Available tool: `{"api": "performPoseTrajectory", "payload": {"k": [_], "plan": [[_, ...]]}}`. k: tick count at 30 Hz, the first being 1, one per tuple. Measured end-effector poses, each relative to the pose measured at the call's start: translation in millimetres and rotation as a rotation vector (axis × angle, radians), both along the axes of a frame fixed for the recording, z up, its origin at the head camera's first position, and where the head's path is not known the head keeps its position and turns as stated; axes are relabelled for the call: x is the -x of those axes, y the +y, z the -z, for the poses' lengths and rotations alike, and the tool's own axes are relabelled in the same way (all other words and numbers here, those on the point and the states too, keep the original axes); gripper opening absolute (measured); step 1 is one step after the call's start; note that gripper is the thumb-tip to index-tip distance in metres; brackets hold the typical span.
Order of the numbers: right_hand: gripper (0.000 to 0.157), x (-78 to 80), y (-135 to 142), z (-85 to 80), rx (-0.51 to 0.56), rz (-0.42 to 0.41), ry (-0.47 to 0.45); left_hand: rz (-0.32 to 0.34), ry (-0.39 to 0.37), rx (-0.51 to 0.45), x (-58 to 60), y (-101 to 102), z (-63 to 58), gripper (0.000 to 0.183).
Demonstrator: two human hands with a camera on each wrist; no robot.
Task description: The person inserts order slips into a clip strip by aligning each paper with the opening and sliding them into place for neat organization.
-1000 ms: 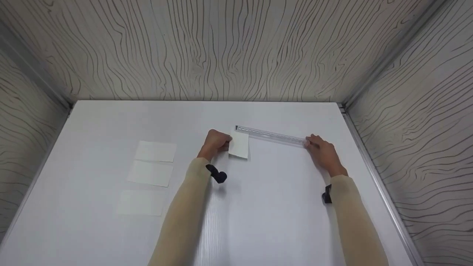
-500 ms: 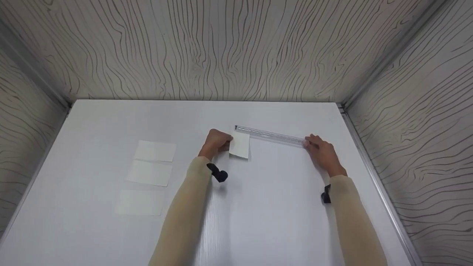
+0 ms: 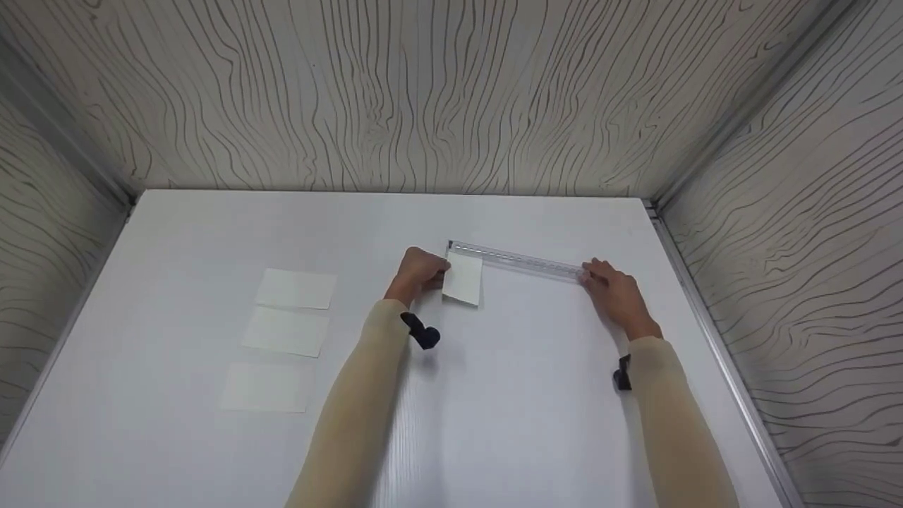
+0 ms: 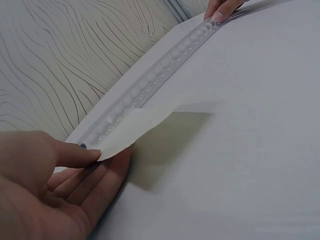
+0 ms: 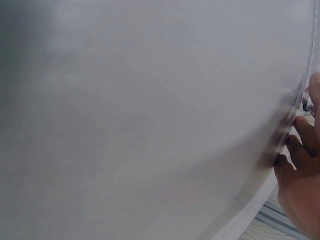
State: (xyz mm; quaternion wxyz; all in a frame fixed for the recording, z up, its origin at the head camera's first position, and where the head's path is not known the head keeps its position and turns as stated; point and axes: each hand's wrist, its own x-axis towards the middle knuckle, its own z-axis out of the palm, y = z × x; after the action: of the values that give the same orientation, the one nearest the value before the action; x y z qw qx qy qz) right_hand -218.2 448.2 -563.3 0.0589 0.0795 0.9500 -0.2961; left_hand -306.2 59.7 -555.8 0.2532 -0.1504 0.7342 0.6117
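Observation:
My left hand [image 3: 422, 268] pinches the left edge of a small off-white piece of paper [image 3: 463, 279] between thumb and fingers. In the left wrist view the paper [image 4: 137, 127] tilts up off the table, with a darker patch beneath it. A long transparent ruler [image 3: 518, 261] with a row of round marks lies slantwise behind the paper, which overlaps its lower edge near the left end. My right hand [image 3: 615, 293] grips the ruler's right end. In the right wrist view only part of the right hand [image 5: 300, 170] shows, at the ruler's edge.
Three similar pieces of paper lie in a column on the left of the white table [image 3: 536, 423]: a far one [image 3: 296, 288], a middle one [image 3: 286, 331] and a near one [image 3: 264, 387]. A wood-patterned wall [image 3: 395, 99] stands behind the table, with more panels at both sides.
My left hand has shifted slightly to the right with the paper, so it covers a bit more of the ruler's left part. The right hand and the ruler stay nearly still.

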Motion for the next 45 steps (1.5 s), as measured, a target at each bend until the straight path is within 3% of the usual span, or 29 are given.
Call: {"api": "performPoseTrajectory", "payload": {"k": [9,25,45], "plan": [[0.055,-0.6,-0.3,-1.6,0.004,0.005,0.009,0.024,0.012,0.047,2.2,5.3,1.1,0.024],[0.057,0.9,0.9,0.2,0.01,-0.006,0.018,0.017,0.005,-0.033,-3.0,17.2,-0.5,0.026],[0.059,-2.7,-4.4,-4.2,-0.021,0.015,-0.018,0.044,0.007,0.016,-6.0,25.9,0.7,0.023]]}}
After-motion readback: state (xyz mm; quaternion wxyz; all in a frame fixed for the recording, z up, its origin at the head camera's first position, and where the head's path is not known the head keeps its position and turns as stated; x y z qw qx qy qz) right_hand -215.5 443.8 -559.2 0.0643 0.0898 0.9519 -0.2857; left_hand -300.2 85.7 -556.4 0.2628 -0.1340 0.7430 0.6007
